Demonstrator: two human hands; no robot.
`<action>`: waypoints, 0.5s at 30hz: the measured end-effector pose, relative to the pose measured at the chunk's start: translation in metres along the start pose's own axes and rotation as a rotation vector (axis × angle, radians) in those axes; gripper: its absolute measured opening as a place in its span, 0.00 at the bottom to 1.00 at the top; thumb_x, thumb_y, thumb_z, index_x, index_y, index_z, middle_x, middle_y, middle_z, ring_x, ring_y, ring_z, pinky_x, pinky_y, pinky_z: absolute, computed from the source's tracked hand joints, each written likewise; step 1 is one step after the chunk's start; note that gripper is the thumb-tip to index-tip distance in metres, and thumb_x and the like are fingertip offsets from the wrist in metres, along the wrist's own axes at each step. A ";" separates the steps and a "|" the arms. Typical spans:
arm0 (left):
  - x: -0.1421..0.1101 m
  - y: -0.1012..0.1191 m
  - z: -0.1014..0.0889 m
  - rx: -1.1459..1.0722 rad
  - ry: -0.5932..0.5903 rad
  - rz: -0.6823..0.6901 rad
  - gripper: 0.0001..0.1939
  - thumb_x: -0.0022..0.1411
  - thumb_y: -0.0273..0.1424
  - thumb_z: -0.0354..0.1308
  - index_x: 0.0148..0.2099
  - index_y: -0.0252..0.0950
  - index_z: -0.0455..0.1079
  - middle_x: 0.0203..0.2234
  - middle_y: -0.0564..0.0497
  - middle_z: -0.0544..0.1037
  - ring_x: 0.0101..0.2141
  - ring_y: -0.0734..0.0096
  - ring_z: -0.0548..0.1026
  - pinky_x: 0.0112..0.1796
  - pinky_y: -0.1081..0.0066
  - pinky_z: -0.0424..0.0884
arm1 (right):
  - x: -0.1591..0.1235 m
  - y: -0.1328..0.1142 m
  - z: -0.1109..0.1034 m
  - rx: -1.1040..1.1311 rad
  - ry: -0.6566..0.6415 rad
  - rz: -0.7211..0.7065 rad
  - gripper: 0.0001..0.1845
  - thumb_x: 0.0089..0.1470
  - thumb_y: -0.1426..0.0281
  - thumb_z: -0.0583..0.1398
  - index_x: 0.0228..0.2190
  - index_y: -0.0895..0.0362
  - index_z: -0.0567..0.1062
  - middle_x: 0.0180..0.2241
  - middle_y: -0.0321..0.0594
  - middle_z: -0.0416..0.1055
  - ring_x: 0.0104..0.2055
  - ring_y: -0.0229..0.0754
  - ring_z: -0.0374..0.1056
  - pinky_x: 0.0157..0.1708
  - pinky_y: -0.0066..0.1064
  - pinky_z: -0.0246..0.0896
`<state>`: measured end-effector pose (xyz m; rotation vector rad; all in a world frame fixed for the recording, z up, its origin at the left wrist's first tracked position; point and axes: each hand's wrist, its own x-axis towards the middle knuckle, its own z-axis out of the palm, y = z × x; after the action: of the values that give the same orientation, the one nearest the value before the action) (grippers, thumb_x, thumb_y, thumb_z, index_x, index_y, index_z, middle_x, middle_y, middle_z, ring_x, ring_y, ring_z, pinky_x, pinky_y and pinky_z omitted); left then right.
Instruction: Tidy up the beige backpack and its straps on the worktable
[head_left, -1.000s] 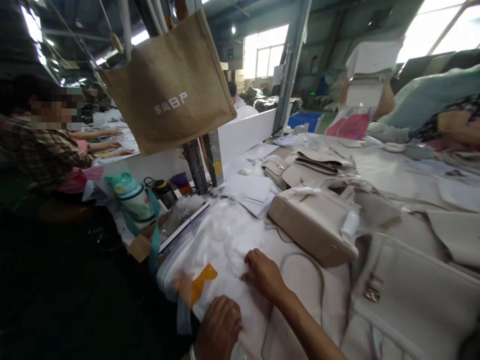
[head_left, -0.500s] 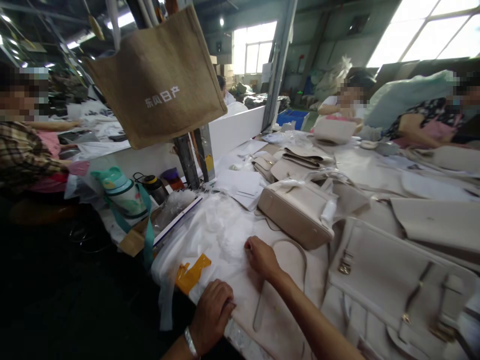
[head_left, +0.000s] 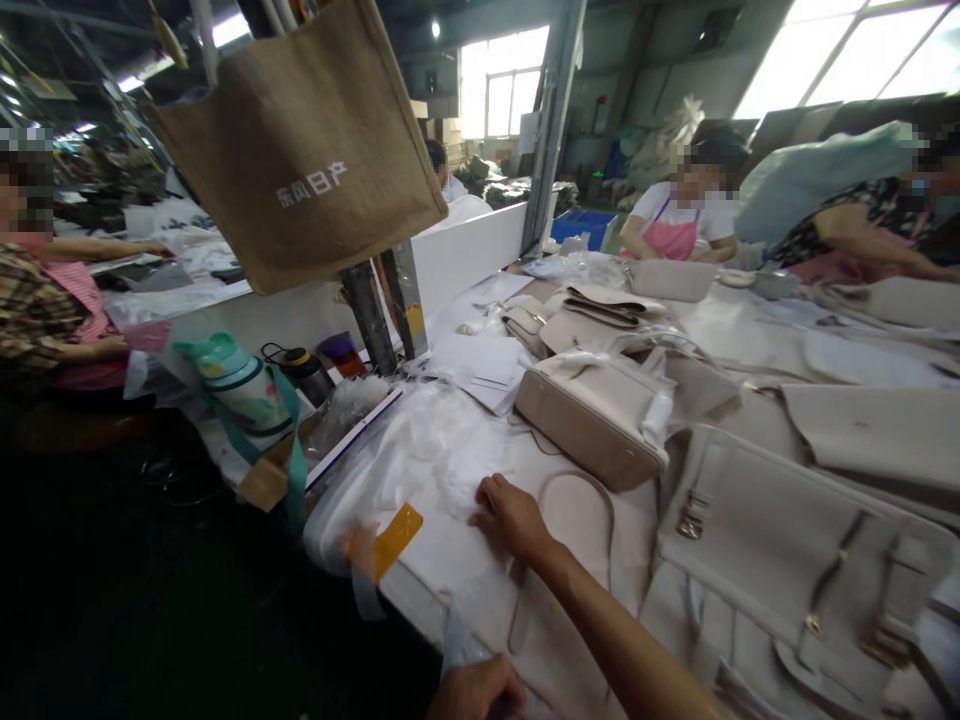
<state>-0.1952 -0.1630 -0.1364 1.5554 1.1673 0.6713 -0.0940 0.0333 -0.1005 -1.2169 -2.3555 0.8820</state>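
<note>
At the bottom edge, my left hand (head_left: 478,688) is closed, with a strip of clear plastic film (head_left: 459,632) rising from it along the table edge; part of the hand is cut off by the frame. My right hand (head_left: 511,518) rests farther up the table, fingers slightly curled and apart, at the edge of a pile of thin white plastic bags (head_left: 420,440). Nothing shows between those fingers. Right of this hand a beige strap loop (head_left: 609,510) lies on the table. Just beyond stands a beige handbag (head_left: 577,425), tipped on its side.
Orange tape (head_left: 399,540) hangs at the table's left edge. A beige bag with gold buckles (head_left: 772,540) lies at right. Behind are white papers (head_left: 476,362), a teal-lidded bottle (head_left: 240,385) and a hanging brown bag (head_left: 307,130). Several people sit around the tables.
My left hand has dropped toward the bottom edge and to the right, with clear film now beside it. My right hand has shifted slightly left and its fingers have loosened.
</note>
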 end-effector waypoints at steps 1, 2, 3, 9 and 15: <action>0.000 0.005 -0.005 -0.016 0.023 -0.024 0.25 0.55 0.56 0.50 0.32 0.37 0.64 0.22 0.54 0.66 0.24 0.73 0.62 0.26 0.73 0.55 | 0.002 0.001 0.001 0.063 0.006 0.023 0.09 0.44 0.68 0.64 0.31 0.54 0.71 0.34 0.35 0.70 0.34 0.38 0.63 0.33 0.27 0.49; 0.000 0.011 -0.011 -0.039 0.045 -0.044 0.25 0.55 0.56 0.50 0.31 0.37 0.64 0.22 0.54 0.65 0.24 0.73 0.61 0.26 0.72 0.55 | 0.003 0.002 0.001 0.113 0.007 0.046 0.07 0.45 0.68 0.63 0.29 0.54 0.71 0.32 0.34 0.69 0.34 0.38 0.63 0.32 0.27 0.49; -0.001 0.017 -0.017 -0.069 0.059 -0.064 0.25 0.55 0.55 0.51 0.31 0.36 0.63 0.22 0.54 0.65 0.24 0.74 0.62 0.26 0.72 0.54 | 0.005 0.004 0.001 0.152 0.005 0.065 0.05 0.46 0.68 0.62 0.28 0.55 0.72 0.30 0.34 0.69 0.33 0.37 0.63 0.32 0.27 0.50; 0.000 0.041 -0.047 -0.239 0.151 -0.220 0.18 0.57 0.47 0.53 0.33 0.37 0.59 0.17 0.57 0.65 0.20 0.73 0.63 0.24 0.71 0.57 | 0.010 0.021 -0.003 0.374 -0.041 0.121 0.14 0.54 0.63 0.53 0.24 0.58 0.71 0.21 0.32 0.65 0.24 0.34 0.60 0.26 0.25 0.52; 0.023 0.054 -0.080 0.116 0.451 -0.017 0.04 0.62 0.31 0.51 0.34 0.38 0.63 0.33 0.51 0.71 0.37 0.66 0.70 0.40 0.67 0.65 | 0.004 0.013 -0.008 0.445 0.067 0.147 0.16 0.56 0.61 0.51 0.25 0.57 0.68 0.19 0.31 0.60 0.23 0.35 0.58 0.26 0.26 0.52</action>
<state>-0.2375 -0.1094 -0.0634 1.5303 1.5729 0.9911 -0.0843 0.0456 -0.1036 -1.2131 -1.8941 1.3050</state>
